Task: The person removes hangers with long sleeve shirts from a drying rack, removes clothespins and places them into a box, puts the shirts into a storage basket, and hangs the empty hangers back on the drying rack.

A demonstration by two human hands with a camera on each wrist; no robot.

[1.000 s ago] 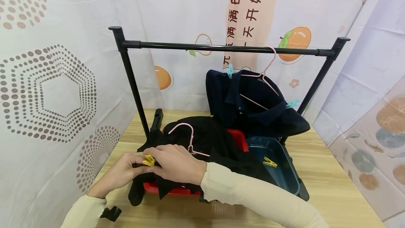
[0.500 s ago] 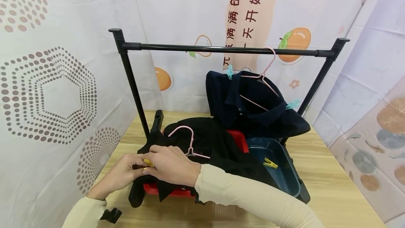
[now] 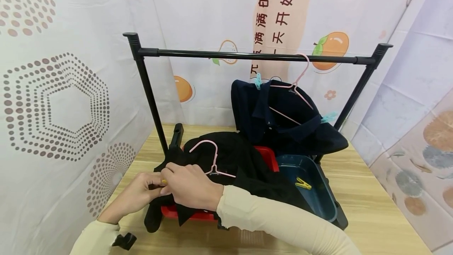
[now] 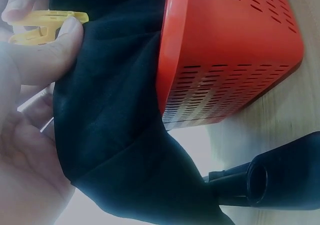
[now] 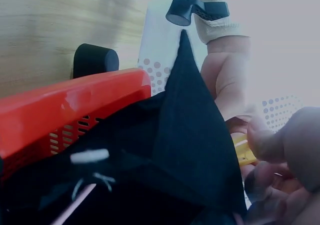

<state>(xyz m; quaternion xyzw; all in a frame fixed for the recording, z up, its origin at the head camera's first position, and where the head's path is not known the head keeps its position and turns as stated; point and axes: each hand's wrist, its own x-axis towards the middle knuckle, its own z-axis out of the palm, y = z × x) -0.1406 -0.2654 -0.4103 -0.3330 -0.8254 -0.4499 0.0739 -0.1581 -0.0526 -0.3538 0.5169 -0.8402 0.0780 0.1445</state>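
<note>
A black shirt (image 3: 244, 160) lies bunched over the red basket (image 3: 268, 158), with a pink hanger (image 3: 214, 164) in its neck and the hook sticking up. At its left end, my left hand (image 3: 136, 194) grips the dark cloth. My right hand (image 3: 192, 188) reaches across and pinches a yellow clothespin (image 4: 47, 27). In the left wrist view the clothespin's tip sits right at the cloth's edge, beside a thumb. From the head only a sliver of it shows between the fingers. The right wrist view shows a pointed flap of the shirt (image 5: 195, 135) in front of both hands.
A black rack bar (image 3: 226, 55) spans above. From it a navy shirt (image 3: 249, 109) hangs on a pink hanger, with light-blue clothespins (image 3: 258, 81) on its shoulders. A dark blue tray (image 3: 326, 192) at right holds another yellow clothespin (image 3: 303, 183). The rack's foot (image 3: 153, 217) lies near my left hand.
My right fingers have closed further over the yellow clothespin, which is now mostly hidden, and that hand has moved slightly left. The left hand keeps its place on the shirt.
</note>
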